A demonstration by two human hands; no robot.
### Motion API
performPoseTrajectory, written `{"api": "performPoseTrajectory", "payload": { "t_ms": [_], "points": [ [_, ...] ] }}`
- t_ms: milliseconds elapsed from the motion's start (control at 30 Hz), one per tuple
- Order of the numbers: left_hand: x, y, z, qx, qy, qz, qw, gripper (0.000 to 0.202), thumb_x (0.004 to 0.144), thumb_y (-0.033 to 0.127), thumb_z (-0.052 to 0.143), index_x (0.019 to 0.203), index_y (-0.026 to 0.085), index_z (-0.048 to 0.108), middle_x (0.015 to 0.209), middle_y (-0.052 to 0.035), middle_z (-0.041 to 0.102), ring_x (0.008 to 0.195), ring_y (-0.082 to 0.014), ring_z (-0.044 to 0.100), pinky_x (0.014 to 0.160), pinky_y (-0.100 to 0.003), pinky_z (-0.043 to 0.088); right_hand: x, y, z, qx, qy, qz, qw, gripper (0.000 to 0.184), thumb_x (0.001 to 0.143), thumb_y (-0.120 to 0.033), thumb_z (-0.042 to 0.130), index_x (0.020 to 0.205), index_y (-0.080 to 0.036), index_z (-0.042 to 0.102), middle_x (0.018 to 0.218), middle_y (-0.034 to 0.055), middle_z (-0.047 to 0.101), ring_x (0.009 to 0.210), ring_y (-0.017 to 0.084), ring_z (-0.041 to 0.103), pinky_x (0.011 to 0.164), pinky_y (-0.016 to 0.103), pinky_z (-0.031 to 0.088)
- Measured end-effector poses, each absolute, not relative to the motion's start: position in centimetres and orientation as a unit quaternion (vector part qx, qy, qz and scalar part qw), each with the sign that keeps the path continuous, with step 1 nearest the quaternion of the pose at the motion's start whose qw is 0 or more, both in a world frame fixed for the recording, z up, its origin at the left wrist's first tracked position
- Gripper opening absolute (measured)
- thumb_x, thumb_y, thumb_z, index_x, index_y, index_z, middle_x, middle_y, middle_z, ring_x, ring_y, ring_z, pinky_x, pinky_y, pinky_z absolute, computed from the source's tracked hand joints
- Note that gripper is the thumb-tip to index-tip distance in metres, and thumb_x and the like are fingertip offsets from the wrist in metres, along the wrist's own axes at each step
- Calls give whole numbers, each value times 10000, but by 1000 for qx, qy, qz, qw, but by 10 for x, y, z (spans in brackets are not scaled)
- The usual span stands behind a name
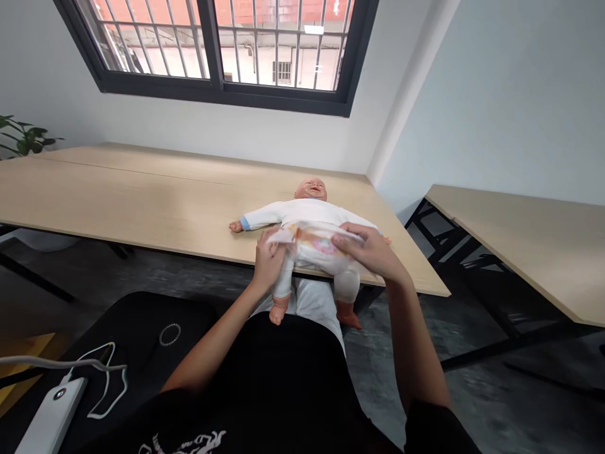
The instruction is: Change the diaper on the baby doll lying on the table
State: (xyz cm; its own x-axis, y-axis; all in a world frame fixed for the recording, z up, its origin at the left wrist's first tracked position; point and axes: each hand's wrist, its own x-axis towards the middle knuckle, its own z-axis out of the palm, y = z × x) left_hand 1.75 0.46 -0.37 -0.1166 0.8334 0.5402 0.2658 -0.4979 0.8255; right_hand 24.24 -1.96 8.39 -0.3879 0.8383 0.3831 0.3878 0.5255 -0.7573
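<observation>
A baby doll (pixel 311 208) in a white outfit with blue cuffs lies on its back on the table, its feet hanging over the front edge. Across its hips is a white diaper (pixel 326 244) with orange and pink print, blurred by motion. My left hand (pixel 269 258) is closed on the diaper's left side, fingers pinching the edge. My right hand (pixel 368 249) grips the right side, thumb on top of it. The doll's right leg as seen from here is partly behind the diaper and my hand.
The wooden table (pixel 189 208) runs along the wall below a barred window. A second table (pixel 529 233) stands at the right. On a black chair (pixel 155 353) at the lower left lie a white power bank (pixel 51 413), its cable and a bracelet (pixel 169 335). A plant (pixel 28 137) is at far left.
</observation>
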Motion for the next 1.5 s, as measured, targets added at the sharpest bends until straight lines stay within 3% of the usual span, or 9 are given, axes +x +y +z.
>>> {"api": "performPoseTrajectory", "payload": {
  "t_ms": [133, 267, 400, 567, 700, 833, 1133, 1300, 1500],
  "points": [
    [21, 48, 11, 658, 464, 556, 207, 174, 844, 172, 531, 681, 209, 485, 848, -43, 591, 949, -221, 545, 934, -321, 415, 228, 47, 91, -432, -774, 224, 404, 424, 868, -548, 619, 762, -137, 626, 767, 27, 597, 738, 153, 508, 692, 253, 372],
    [20, 77, 8, 635, 475, 547, 267, 216, 836, 153, 489, 638, 204, 418, 680, 13, 475, 735, -165, 461, 721, -265, 363, 214, 104, 75, -503, -749, 232, 362, 312, 857, -425, 610, 850, -133, 719, 862, 48, 685, 817, 198, 576, 754, 274, 418],
    [14, 88, -3, 620, 453, 553, 323, 195, 830, 186, 527, 649, 189, 454, 674, 26, 464, 711, -147, 432, 674, -245, 332, 215, 118, 55, -553, -717, 215, 364, 272, 839, -386, 634, 805, -125, 706, 782, 29, 661, 771, 188, 561, 751, 280, 404],
    [12, 90, -5, 622, 432, 545, 359, 146, 857, 244, 574, 733, 177, 533, 752, -5, 548, 750, -163, 503, 722, -260, 391, 226, 111, 41, -554, -698, 228, 392, 309, 826, -406, 670, 732, -118, 610, 749, 22, 611, 731, 148, 504, 709, 267, 368],
    [20, 75, 8, 628, 476, 582, 202, 142, 892, 200, 532, 1009, 164, 603, 1060, -99, 639, 998, -218, 577, 924, -325, 427, 230, 113, 29, -549, -693, 216, 413, 376, 795, -485, 737, 793, -142, 584, 850, 51, 634, 805, 153, 512, 755, 268, 388],
    [36, 60, 31, 781, 390, 479, 89, 265, 955, 294, 525, 1162, 205, 664, 1273, -99, 650, 1319, -267, 474, 1163, -416, 247, 231, 120, 15, -563, -669, 154, 460, 387, 788, -505, 743, 837, -177, 543, 961, 77, 636, 919, 195, 550, 852, 302, 432],
    [75, 104, 50, 933, 265, 181, 161, 363, 987, 470, 496, 1132, 228, 725, 1306, -77, 688, 1264, -276, 550, 1160, -447, 223, 269, 123, 4, -683, -612, -35, 396, 260, 977, -305, 385, 869, -154, 567, 1002, 189, 627, 1028, 294, 548, 948, 411, 407],
    [83, 122, 50, 931, 292, 148, 164, 393, 965, 529, 518, 1173, 262, 718, 1373, -75, 650, 1349, -287, 480, 1182, -451, 186, 300, 92, -19, -686, -643, -16, 341, 304, 968, -356, 431, 848, -150, 620, 928, 161, 647, 957, 293, 570, 941, 420, 422],
    [93, 146, 53, 944, 272, 98, 157, 491, 998, 548, 408, 1138, 236, 759, 1286, -86, 699, 1232, -287, 575, 1125, -406, 278, 315, 64, -47, -653, -683, 26, 327, 385, 922, -432, 533, 1076, -123, 704, 1127, 166, 656, 1173, 309, 526, 1078, 458, 382]
  ]
}}
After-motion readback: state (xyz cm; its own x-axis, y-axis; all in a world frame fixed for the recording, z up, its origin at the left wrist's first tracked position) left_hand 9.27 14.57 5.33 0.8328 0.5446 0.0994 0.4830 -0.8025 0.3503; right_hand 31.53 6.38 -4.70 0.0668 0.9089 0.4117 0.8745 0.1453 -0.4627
